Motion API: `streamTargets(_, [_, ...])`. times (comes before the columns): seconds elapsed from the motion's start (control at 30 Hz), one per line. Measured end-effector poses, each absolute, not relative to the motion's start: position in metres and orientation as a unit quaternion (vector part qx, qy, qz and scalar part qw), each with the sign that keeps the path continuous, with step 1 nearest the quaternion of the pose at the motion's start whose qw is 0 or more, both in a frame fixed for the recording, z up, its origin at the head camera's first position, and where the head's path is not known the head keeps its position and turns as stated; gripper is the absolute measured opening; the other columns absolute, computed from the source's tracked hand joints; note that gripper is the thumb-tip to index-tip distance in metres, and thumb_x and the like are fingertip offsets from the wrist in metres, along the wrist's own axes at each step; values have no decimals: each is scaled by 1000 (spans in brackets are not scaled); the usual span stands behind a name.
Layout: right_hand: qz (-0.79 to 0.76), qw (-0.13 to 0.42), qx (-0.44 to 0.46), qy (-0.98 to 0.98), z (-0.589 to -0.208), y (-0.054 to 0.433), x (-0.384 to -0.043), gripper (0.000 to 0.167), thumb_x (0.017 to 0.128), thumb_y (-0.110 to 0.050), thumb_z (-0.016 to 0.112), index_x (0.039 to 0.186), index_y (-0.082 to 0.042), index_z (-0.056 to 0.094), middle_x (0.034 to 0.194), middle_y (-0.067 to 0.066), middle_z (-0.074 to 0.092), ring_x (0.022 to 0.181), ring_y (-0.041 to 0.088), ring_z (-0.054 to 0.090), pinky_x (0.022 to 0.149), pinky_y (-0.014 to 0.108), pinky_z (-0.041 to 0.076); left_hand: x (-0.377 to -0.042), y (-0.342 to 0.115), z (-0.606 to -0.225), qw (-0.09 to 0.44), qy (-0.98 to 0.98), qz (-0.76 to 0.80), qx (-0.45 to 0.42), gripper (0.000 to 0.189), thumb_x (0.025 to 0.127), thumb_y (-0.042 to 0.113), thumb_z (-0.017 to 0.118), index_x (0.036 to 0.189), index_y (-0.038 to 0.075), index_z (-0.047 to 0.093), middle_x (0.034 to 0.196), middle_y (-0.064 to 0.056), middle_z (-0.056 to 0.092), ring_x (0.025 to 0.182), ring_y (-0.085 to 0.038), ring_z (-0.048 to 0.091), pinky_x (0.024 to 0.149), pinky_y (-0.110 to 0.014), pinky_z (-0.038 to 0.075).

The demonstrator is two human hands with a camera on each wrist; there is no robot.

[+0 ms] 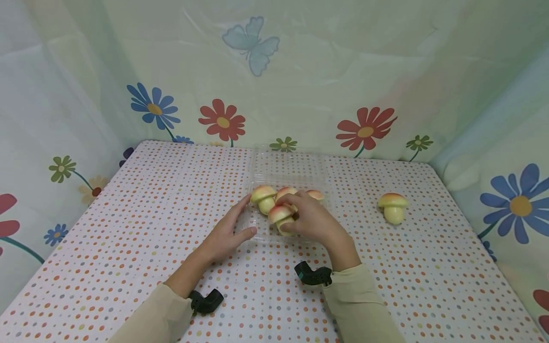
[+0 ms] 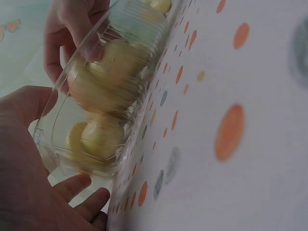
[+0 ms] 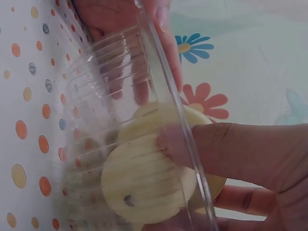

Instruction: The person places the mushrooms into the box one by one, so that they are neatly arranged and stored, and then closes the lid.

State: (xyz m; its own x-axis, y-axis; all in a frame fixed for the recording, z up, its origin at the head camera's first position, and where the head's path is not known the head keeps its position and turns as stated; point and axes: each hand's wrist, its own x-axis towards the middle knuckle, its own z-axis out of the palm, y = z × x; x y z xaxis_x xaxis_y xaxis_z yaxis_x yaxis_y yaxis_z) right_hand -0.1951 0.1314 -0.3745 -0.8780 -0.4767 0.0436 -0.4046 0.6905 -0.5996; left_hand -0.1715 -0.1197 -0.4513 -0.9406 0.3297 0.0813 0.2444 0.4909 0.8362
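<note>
A clear plastic clamshell box [image 1: 257,233] lies with its lid [image 1: 288,164] folded back toward the wall. Inside it are several toy mushrooms with pale yellow stems and red-and-yellow caps, one of them a mushroom [image 1: 262,199] at the left. My right hand [image 1: 315,219] reaches into the box and pinches a mushroom [image 1: 280,216] near the front between thumb and fingers; in the right wrist view, this mushroom [image 3: 144,183] shows through the box wall. At the left front corner, my left hand [image 1: 225,236] rests against the box, its thumb and fingers spread along the outside.
One more toy mushroom [image 1: 393,208] stands on the dotted tablecloth [image 1: 171,190] to the right of the box. A curtain [image 1: 300,95] printed with flowers encloses the back and sides. Black wrist-camera mounts [image 1: 315,275] stick out from both sleeves.
</note>
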Motion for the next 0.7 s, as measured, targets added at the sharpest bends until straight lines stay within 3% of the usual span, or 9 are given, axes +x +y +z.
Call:
streamTargets(0.27, [-285,60,-241,926,-376,127,-192,47,80,-10,84,124,-15,68,124,16,58,95,27,60,86,46,54,-172,-119,-452,41,861,479,166,81,100,36,62,167,36,15,173,0,19,159,-30,24,127,-59,20])
streamTargets(0.5, [-259,40,-242,934,-377,122,-190,34,81,-11,83,113,-16,72,115,11,65,96,27,62,85,48,55,-172,-119,-452,41,860,480,167,81,100,36,62,167,36,15,173,1,18,159,-29,23,128,-58,20])
streamTargets(0.7, [-253,39,-233,938,-378,120,-189,34,80,-10,84,112,-17,73,116,11,65,97,28,63,86,48,55,-173,-119,-453,39,860,479,171,81,101,36,62,167,35,15,173,1,19,159,-29,23,128,-57,20])
